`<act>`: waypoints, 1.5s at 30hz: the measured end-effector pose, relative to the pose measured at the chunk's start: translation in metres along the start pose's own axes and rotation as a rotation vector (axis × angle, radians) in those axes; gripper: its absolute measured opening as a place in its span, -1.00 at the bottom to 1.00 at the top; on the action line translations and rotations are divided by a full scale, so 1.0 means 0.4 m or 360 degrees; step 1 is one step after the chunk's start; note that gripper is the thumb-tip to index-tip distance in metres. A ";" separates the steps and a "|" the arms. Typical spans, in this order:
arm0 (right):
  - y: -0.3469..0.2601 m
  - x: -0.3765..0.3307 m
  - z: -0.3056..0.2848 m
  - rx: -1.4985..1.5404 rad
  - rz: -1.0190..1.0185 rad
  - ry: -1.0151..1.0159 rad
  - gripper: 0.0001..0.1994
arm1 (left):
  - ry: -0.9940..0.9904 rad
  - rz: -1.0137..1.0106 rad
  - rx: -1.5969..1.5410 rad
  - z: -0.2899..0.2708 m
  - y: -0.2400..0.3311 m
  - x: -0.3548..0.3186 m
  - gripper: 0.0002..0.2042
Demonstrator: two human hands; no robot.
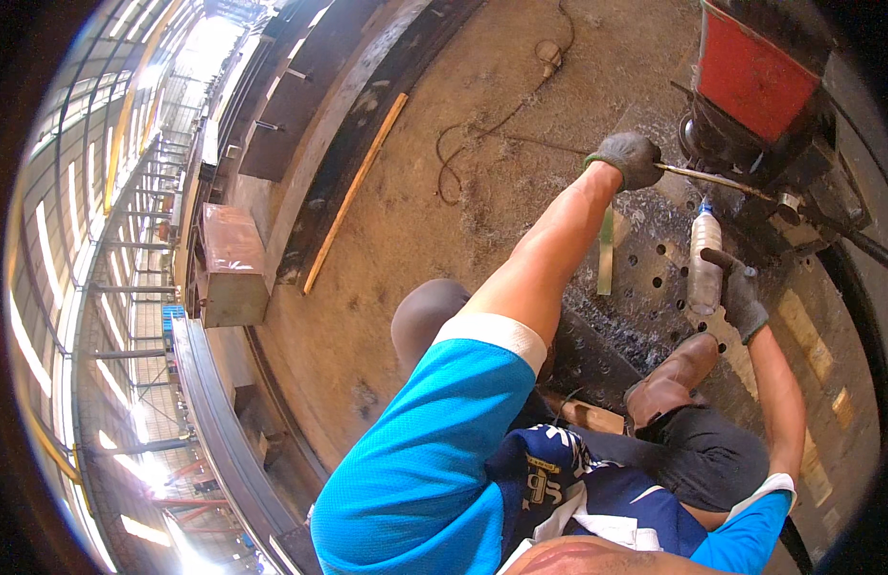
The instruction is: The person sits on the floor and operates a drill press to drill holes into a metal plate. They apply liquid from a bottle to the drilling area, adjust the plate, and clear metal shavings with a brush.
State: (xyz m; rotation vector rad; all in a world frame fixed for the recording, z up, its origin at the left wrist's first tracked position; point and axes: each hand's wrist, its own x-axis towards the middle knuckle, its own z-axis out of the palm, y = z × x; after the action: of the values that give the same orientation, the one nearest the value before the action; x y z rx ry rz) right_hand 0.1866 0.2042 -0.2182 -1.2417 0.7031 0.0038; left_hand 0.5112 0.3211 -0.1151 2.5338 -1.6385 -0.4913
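Observation:
My left hand (628, 160), in a grey knitted glove with the arm stretched forward, is closed around the end of a thin metal rod (717, 179). This rod runs right to a round metal fitting on the dark machine with a red housing (753, 77). Nearer to me, my gloved right hand (741, 295) grips a clear plastic bottle (705, 254) from its right side. The bottle stands roughly upright in the view, its blue cap pointing at the machine's underside. Below both hands lies a dark steel plate (645, 251) with several round holes.
A brown boot (679, 374) of mine rests by the plate, next to a wooden piece (588, 412). Metal shavings and a loose cable (482, 129) lie on the dusty floor. Long steel beams, a rusty box (231, 273) and a wooden strip (356, 192) are at left.

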 end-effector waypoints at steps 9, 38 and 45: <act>0.011 0.000 -0.011 -0.0035 -0.0024 0.0113 -0.61 | 0.0008 -0.0001 -0.0016 0.012 -0.003 0.005 -0.69; 0.027 -0.001 -0.015 0.0128 0.0027 0.0023 -0.63 | 0.0088 0.0051 -0.0094 0.062 -0.031 0.009 -0.68; 0.032 0.003 -0.009 0.0197 0.0003 0.0022 -0.60 | 0.0068 0.0057 -0.0079 0.060 -0.023 0.018 -0.67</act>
State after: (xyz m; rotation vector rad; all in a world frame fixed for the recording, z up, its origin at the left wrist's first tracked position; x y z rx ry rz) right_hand 0.1812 0.2052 -0.2303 -1.1233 0.7063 -0.0462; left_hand 0.5142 0.3210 -0.1415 2.4575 -1.6332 -0.4651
